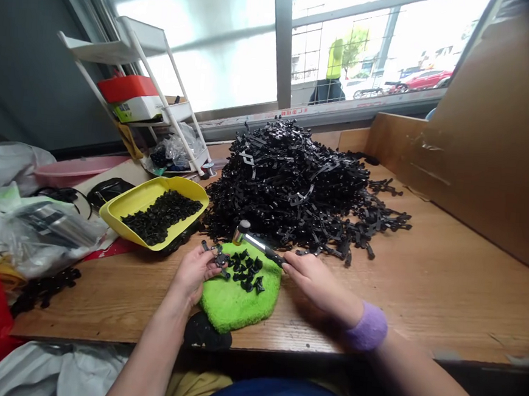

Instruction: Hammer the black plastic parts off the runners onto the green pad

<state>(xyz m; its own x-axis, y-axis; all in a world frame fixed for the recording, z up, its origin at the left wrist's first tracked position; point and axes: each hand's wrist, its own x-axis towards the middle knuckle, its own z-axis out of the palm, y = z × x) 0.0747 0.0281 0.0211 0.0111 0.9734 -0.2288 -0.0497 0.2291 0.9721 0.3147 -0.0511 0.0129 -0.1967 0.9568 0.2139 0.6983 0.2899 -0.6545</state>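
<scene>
- Pinching a small black plastic part [218, 258] between the thumb and fingertips of the left hand [193, 272], just above a green terry cloth [233, 302].
- Gripped a small metal-headed hammer [254, 242] in the closed right hand [313, 281], its head pointing away from the body and well off the pinched part.
- Had a scatter of small black pieces [244, 273] lying on the cloth, between the two hands.
- Had a yellow plastic tray [140, 199] to the left, holding a thick bed of similar small black pieces [161, 215], apparently a finished batch.
- Faced a far bigger heap of black plastic frames [288, 181] behind the cloth on a wooden workbench [443, 310]; judging by the bulk, only a small share looked done and most looked left.
- Wore a purple wristband [366, 327] on the right wrist.
- Sat beside a white shelf rack [134, 47] and plastic bags [46, 236], at the bench's left end.
</scene>
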